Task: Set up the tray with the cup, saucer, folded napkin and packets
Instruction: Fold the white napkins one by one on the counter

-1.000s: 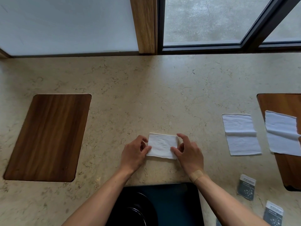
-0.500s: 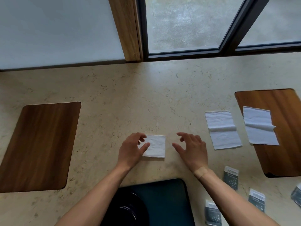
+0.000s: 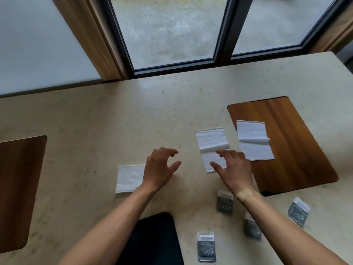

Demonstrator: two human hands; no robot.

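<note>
A folded white napkin (image 3: pixel 129 177) lies flat on the stone counter, partly behind my left wrist. My left hand (image 3: pixel 160 167) hovers to its right, fingers spread, holding nothing. My right hand (image 3: pixel 234 168) is open over the near end of an unfolded white napkin (image 3: pixel 211 142). A second unfolded napkin (image 3: pixel 253 140) lies on a wooden inlay. Several grey packets lie near my right forearm, such as one packet (image 3: pixel 225 204) and another packet (image 3: pixel 207 246). The dark tray (image 3: pixel 158 238) sits at the bottom edge between my arms. Cup and saucer are out of view.
The beige stone counter (image 3: pixel 114 121) has a wooden inlay at right (image 3: pixel 290 146) and another wooden inlay at left (image 3: pixel 17 188). A window with a dark frame (image 3: pixel 222 31) and a wooden post (image 3: pixel 89 35) stand behind the counter.
Both hands let go of the folded napkin and moved right; my right hand now reaches over the unfolded napkin. The view swung to the right.
</note>
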